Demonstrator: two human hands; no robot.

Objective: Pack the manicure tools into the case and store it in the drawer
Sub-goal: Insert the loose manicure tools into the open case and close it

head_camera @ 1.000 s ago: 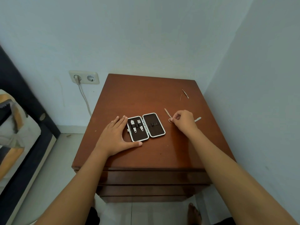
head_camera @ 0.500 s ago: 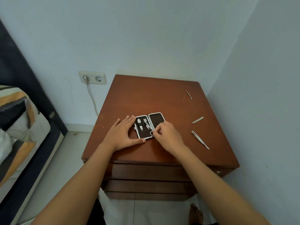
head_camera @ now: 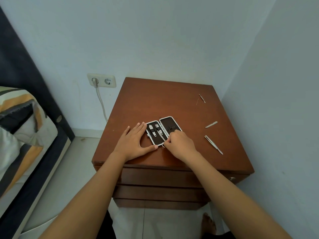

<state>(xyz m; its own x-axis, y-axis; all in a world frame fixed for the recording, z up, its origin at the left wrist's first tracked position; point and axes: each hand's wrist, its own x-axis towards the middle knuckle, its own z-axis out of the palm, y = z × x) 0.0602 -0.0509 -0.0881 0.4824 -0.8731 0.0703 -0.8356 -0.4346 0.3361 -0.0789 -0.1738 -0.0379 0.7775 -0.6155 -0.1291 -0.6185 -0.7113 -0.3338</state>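
Observation:
A small manicure case (head_camera: 170, 124) with a white rim and dark lining lies open on the wooden nightstand (head_camera: 172, 100). Its left half holds two or three metal tools under elastic loops. My left hand (head_camera: 133, 144) lies flat against the case's left edge, fingers spread, thumb at its near corner. My right hand (head_camera: 179, 143) is pinched on a thin metal tool at the case's near edge, over the hinge; most of that tool is hidden. To the right lie tweezers (head_camera: 213, 144), a short file (head_camera: 211, 124) and a thin tool (head_camera: 202, 98) farther back.
The nightstand has stacked drawers (head_camera: 160, 178) below its top, shut, with a round knob (head_camera: 232, 178) at the right. Walls close in behind and at the right. A bed (head_camera: 20, 135) stands at the left, with a wall socket and cable (head_camera: 101, 81) between. My foot (head_camera: 208, 223) is on the floor.
My right hand carried a thin tool from the right of the case to the case's near edge. The left hand stayed against the case. The camera shifted right.

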